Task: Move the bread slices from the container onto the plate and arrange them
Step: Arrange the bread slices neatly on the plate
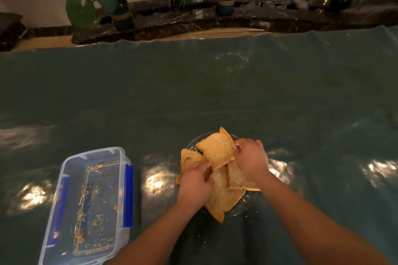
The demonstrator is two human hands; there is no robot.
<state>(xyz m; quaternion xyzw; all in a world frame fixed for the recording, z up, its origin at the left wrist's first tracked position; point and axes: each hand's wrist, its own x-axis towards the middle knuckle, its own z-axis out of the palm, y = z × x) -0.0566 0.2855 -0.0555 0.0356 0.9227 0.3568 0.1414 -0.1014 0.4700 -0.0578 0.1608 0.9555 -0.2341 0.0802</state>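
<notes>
On the left of the green tabletop (215, 92) sits the clear container (94, 152) with blue clips (128, 194). It has no bread in it now, only crumbs (94, 191) on its floor, so the moving part looks done. What is left is making the bread look nice. Next comes the left hand (195, 185). Its fingers are curled at the near corner of the top slice (217, 148), and it seems to hold that corner, though the fingertips are hidden under the bread. All the bread slices are on the glass plate (241, 211). One slice (189, 158) pokes out on the left side, a big one (221, 198) hangs over the near rim, and one more (237, 177) lies on the right side. The top slice rests over the other three. On the right, the right hand (251, 157) pinches the far right edge of that same top slice. So both hands are on one piece of bread, one at each side. To do this well, lift the slice a little with both hands, keep it flat, and do not squeeze hard, since soft bread may tear or bend. Set it down gently in the middle. Then I think the slices that hang over the rim should be pushed in so none can fall off.
</notes>
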